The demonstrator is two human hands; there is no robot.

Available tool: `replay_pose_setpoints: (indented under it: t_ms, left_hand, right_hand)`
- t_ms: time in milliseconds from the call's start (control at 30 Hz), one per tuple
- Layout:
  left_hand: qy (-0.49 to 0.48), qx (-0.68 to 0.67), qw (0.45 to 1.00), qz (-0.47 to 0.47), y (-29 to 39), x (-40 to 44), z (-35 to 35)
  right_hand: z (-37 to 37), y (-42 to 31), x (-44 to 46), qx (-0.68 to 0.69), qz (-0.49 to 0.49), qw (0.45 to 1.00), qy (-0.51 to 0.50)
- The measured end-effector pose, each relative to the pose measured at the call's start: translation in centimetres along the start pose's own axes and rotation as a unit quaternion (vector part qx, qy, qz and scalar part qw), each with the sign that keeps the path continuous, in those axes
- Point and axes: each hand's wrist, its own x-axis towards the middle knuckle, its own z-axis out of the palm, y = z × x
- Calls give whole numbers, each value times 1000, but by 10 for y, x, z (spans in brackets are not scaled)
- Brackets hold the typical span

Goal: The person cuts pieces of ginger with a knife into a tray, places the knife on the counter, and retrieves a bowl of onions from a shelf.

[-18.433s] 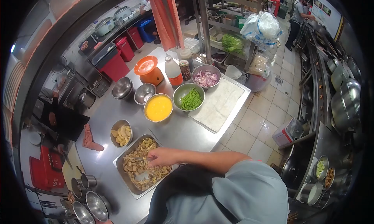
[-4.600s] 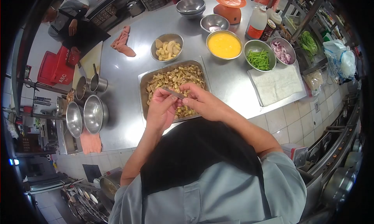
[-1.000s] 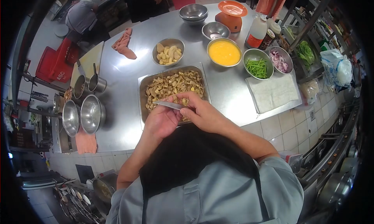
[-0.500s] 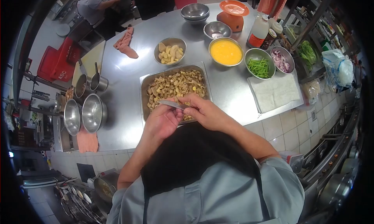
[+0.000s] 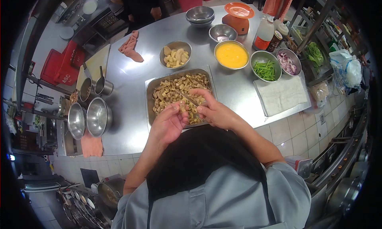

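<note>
My right hand (image 5: 218,114) grips a small knife (image 5: 185,96), its blade pointing up and to the left. Between the fingertips of my left hand (image 5: 168,124), palm up, is a small pale-yellow piece (image 5: 183,107) that looks like ginger. Both hands are over the near edge of a rectangular metal tray (image 5: 148,103). Brownish-yellow chunks (image 5: 175,85), apparently unpeeled ginger, fill much of it. Beyond the tray stands a metal bowl (image 5: 161,58) of smoother, paler pieces (image 5: 176,57).
Right of the tray are bowls of yellow liquid (image 5: 231,55), cut green vegetable (image 5: 264,70) and sliced purple onion (image 5: 289,63). An orange scale (image 5: 238,22) and a bottle (image 5: 264,32) stand behind. Empty metal bowls (image 5: 97,117) and small pots (image 5: 103,86) are at left. People (image 5: 145,8) stand across the table.
The knife has swung from nearly level to a steeper slant, away from my left hand. My hands have parted slightly, showing the piece in my left fingers. A person at the back has shifted.
</note>
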Motion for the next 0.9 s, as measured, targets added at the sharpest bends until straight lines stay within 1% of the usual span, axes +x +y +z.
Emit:
replay_pose_setpoints:
  t_ms: [33, 167, 233, 333, 433, 500, 600, 633, 733, 800, 900]
  left_hand:
    - [0, -4, 1000, 4, -1, 0, -1]
    - [-2, 6, 1000, 15, -3, 3, -6]
    - [-7, 10, 1000, 24, -4, 3, -12]
    - [-14, 4, 999, 36, -7, 6, -21]
    - [-6, 21, 999, 39, -6, 4, -13]
    - [0, 30, 998, 51, -7, 0, -4]
    - [-14, 35, 998, 59, -7, 0, -7]
    - [-32, 39, 997, 57, -6, 1, -10]
    - [-82, 42, 995, 44, -3, 2, -16]
    - [-109, 31, 993, 28, -1, -1, -14]
    - [-70, 50, 996, 21, 3, 0, -10]
  right_hand:
    - [0, -1, -1, -13, -1, 1000, -14]
    - [3, 13, 4, -68, -55, 996, 8]
    - [5, 14, 3, -80, -66, 994, 22]
    - [13, 4, -3, -118, -108, 987, 19]
    - [16, 0, -3, -139, -88, 986, 10]
    - [16, 6, 0, -124, -104, 987, 3]
    - [16, 3, 0, -107, -101, 989, -15]
    - [16, 1, -1, -103, -96, 990, -21]
    - [15, 17, 5, -139, -199, 970, 0]
    - [9, 13, 1, -44, -94, 994, -26]
    - [6, -1, -9, 86, 31, 995, -42]
